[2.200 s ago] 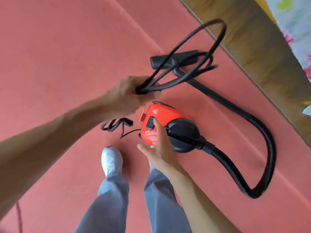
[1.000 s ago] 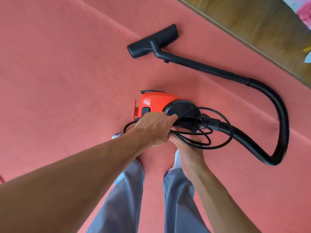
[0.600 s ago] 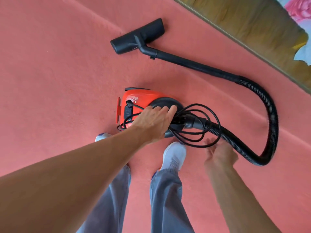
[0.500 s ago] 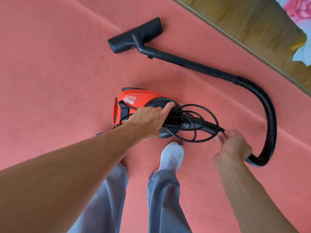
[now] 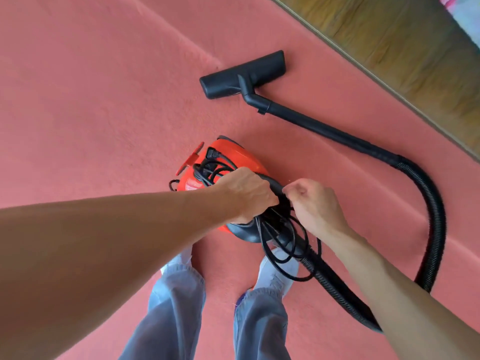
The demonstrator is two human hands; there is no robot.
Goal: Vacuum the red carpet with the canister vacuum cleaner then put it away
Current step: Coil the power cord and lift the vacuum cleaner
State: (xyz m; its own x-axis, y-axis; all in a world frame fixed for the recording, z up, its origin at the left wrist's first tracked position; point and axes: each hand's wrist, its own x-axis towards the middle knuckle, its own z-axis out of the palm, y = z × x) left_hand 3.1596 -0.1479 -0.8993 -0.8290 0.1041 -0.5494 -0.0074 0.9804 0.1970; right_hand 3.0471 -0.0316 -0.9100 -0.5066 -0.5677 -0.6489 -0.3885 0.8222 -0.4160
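On top of the canister vacuum (image 5: 235, 158), our left hand (image 5: 246, 196) is closed round the bundled power cord (image 5: 274, 216), holding it against the carry handle (image 5: 271, 181). Our right hand (image 5: 315, 203), just beside it, has its fingers curled and seems to pinch one strand. Loose loops hang off the canister's near side, over the hose (image 5: 432, 216) joint. We should draw them snug before lifting, or they may snag. Beyond the canister, the wand (image 5: 324, 128) and floor nozzle (image 5: 244, 74) lie flat on the red carpet (image 5: 91, 100), waiting to be gathered.
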